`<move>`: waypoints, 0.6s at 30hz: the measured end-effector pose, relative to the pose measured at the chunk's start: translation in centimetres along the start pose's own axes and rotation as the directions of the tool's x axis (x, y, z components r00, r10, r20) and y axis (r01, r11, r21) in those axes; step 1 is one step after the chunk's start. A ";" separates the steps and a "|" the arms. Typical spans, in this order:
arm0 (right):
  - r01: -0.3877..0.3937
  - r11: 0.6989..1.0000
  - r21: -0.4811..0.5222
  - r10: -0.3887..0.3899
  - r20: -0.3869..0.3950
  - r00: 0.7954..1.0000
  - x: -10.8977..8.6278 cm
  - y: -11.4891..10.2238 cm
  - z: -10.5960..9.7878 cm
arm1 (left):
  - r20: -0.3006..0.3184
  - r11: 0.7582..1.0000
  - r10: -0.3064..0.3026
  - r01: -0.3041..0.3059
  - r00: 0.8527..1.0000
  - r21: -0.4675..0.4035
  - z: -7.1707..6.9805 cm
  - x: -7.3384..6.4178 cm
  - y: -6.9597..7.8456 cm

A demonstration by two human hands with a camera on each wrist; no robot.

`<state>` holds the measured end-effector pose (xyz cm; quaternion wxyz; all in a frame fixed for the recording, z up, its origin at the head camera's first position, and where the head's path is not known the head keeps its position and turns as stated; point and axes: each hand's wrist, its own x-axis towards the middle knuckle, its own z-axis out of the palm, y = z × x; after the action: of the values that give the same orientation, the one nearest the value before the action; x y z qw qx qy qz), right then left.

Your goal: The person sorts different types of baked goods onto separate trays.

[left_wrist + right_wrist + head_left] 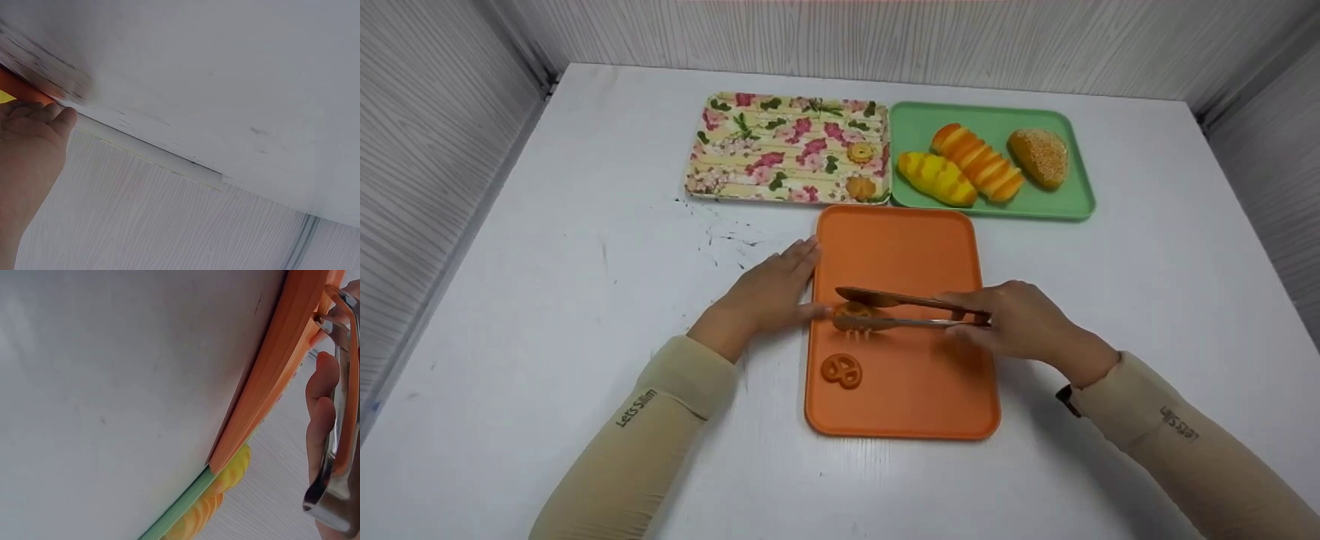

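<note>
My right hand (1020,319) grips a pair of metal tongs (907,301), also seen in the right wrist view with its bent end (332,500) near the palm. The tongs' tips lie over a round brown cookie (851,315) on the orange tray (907,405), partly covering it. A pretzel-shaped cookie (841,371) rests lower on the same tray. My left hand (769,292) lies at the tray's left edge with fingers extended, touching its rim; the thumb reaches over the rim, close to the round cookie. In the left wrist view this hand (34,140) shows fingers extended.
Behind the orange tray stand a floral tray (765,142) with two small cookies (861,187) at its right side and a green tray (1072,202). The green tray carries a yellow bread (936,178), a sliced orange-toned loaf (976,163) and a seeded bun (1039,157). Wood-grain panels enclose the white table (585,300).
</note>
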<state>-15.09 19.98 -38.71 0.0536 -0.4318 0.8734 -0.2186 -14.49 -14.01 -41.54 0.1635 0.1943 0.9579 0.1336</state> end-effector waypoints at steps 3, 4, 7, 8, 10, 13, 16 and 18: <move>0.002 1.000 -0.003 -0.002 -0.008 1.000 0.0 0.0 0.0 | 0.004 1.000 0.002 -0.002 1.000 -0.004 0.0 0.0 0.0; 0.001 1.000 -0.003 -0.001 -0.011 1.000 0.0 0.0 0.0 | 0.003 1.000 0.004 -0.004 1.000 -0.004 0.0 0.0 0.0; -0.008 1.000 -0.006 0.008 -0.013 1.000 0.0 0.1 0.0 | 0.001 1.000 0.006 -0.006 1.000 0.001 0.0 0.1 0.0; -0.010 1.000 -0.007 0.010 -0.012 1.000 0.0 0.1 0.0 | 0.001 1.000 0.005 -0.005 1.000 0.002 0.0 0.1 -0.1; -0.011 1.000 -0.012 0.011 -0.011 1.000 -0.1 0.1 0.0 | 0.001 1.000 0.002 -0.002 1.000 0.005 0.0 0.1 -0.1; -0.010 1.000 -0.011 0.010 -0.016 1.000 -0.1 0.1 0.0 | 0.000 1.000 -0.001 0.001 1.000 0.006 0.1 0.2 -0.1; -0.016 1.000 -0.004 0.016 -0.026 1.000 -0.1 0.2 -0.1 | -0.005 1.000 0.006 -0.006 1.000 0.008 0.1 0.2 -0.1; -0.019 1.000 0.000 0.019 -0.033 0.999 0.0 0.3 -0.2 | -0.006 1.000 0.009 -0.009 1.000 0.009 0.1 0.2 -0.1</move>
<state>-15.39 20.20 -38.64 0.0412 -0.4197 0.8783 -0.2253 -14.63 -13.99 -41.73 0.1591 0.1988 0.9582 0.1306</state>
